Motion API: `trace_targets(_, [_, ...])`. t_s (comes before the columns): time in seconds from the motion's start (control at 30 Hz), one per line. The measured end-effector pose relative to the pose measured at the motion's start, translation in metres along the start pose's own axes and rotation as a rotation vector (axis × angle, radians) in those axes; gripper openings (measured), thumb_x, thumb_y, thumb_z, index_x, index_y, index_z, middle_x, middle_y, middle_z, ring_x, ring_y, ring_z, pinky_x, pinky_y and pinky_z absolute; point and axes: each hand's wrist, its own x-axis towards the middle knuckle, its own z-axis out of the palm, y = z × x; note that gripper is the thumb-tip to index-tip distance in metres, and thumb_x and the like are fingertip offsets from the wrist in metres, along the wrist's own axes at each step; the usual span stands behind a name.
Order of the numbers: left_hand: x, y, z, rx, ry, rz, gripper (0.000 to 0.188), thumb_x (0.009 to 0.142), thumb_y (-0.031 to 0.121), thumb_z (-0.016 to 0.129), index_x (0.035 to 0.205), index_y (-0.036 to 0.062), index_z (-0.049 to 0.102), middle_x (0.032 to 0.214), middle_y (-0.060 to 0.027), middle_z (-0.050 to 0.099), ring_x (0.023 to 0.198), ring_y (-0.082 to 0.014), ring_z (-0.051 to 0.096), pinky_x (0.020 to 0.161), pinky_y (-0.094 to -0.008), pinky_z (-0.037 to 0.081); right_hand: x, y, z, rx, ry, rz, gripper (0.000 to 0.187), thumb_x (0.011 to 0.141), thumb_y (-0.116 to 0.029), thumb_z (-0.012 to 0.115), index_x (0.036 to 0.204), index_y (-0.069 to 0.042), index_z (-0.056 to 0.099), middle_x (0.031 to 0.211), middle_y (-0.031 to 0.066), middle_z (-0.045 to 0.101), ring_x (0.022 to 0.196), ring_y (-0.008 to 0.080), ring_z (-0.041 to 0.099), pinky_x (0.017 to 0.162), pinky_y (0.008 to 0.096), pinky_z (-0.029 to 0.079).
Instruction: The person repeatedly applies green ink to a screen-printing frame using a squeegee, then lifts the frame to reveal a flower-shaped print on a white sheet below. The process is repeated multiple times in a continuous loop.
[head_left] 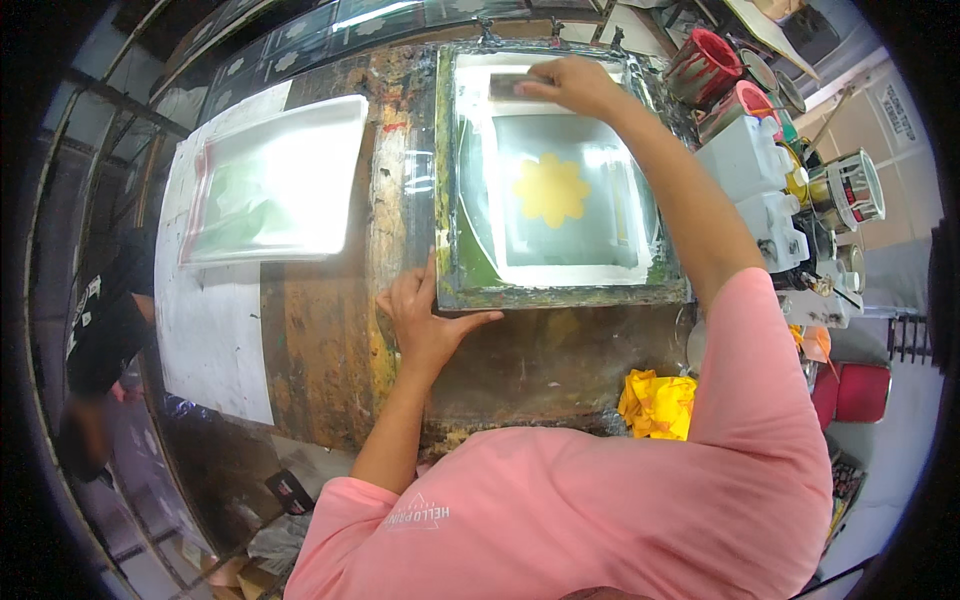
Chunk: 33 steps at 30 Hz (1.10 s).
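A screen-printing frame lies on the worktable, its mesh showing a yellow flower shape within a white-taped border. At the far end of the mesh, my right hand is closed on a squeegee, partly covered by the fingers. My left hand rests against the frame's near left corner, thumb stretched along the near edge and fingers spread at the left side. A stack of clear plastic sheets or bags lies to the left on white paper.
Paint cans and white plastic bottles crowd the right side. A crumpled yellow cloth or paper sits at the table's near edge. Small clamps stand behind the frame. Another person is beyond metal bars at left; a red chair stands right.
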Motion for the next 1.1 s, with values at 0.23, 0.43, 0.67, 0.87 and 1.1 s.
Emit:
trace_targets(0.23, [-0.007,0.005,-0.002,-0.081,-0.042,-0.061,0.121,0.055,0.066,0.095,0.152,0.0029,0.057,0.097,-0.0078,0.068,0.095,-0.0261,0.056,0.095,-0.0421,0.037,-0.037,-0.01,0.038,-0.173,0.266,-0.041,0.047,0.098,-0.062,0.061,0.112,-0.02,0.076,0.101,0.0093,0.072,0.098,0.0328,0.071,0.077,0.0495,0.057])
trace_targets(0.43, [-0.022,0.006,-0.006,-0.095,0.035,0.001,0.12,0.06,0.071,0.091,0.151,-0.0002,0.056,0.088,-0.0072,0.064,0.085,-0.0238,0.054,0.092,-0.0402,0.034,-0.173,-0.109,0.023,-0.198,0.181,-0.014,0.039,0.098,-0.056,0.063,0.108,-0.019,0.072,0.098,0.0069,0.069,0.091,0.03,0.071,0.068,0.0478,0.058])
trace_targets(0.67, [-0.035,0.045,-0.037,-0.15,0.03,-0.079,0.11,0.07,0.061,0.093,0.15,-0.0033,0.055,0.101,-0.0125,0.071,0.096,-0.0262,0.059,0.095,-0.0424,0.043,-0.288,-0.199,-0.035,-0.109,0.162,0.016,0.041,0.099,-0.046,0.067,0.108,-0.007,0.064,0.099,0.0121,0.068,0.092,0.0325,0.068,0.078,0.0491,0.058])
trace_targets(0.87, [0.013,0.095,-0.077,-0.966,0.24,-0.145,0.101,0.084,0.043,0.091,0.156,-0.0091,0.042,0.126,-0.0177,0.068,0.115,-0.0225,0.06,0.096,-0.0372,0.05,-0.258,-0.208,-0.105,-0.348,0.652,-0.085,0.032,0.096,-0.042,0.07,0.097,-0.009,0.066,0.091,0.0106,0.067,0.092,0.031,0.066,0.099,0.0525,0.042])
trace_targets(1.1, [0.013,0.079,-0.068,-0.032,-0.001,0.041,0.105,0.094,0.069,0.065,0.167,0.0029,0.03,0.152,-0.0308,0.048,0.146,-0.0472,0.039,0.125,-0.0631,0.016,-0.195,-0.185,-0.173,-0.281,0.766,-0.119,0.046,0.096,-0.046,0.063,0.084,-0.003,0.072,0.078,0.016,0.07,0.082,0.0351,0.069,0.085,0.0512,0.045])
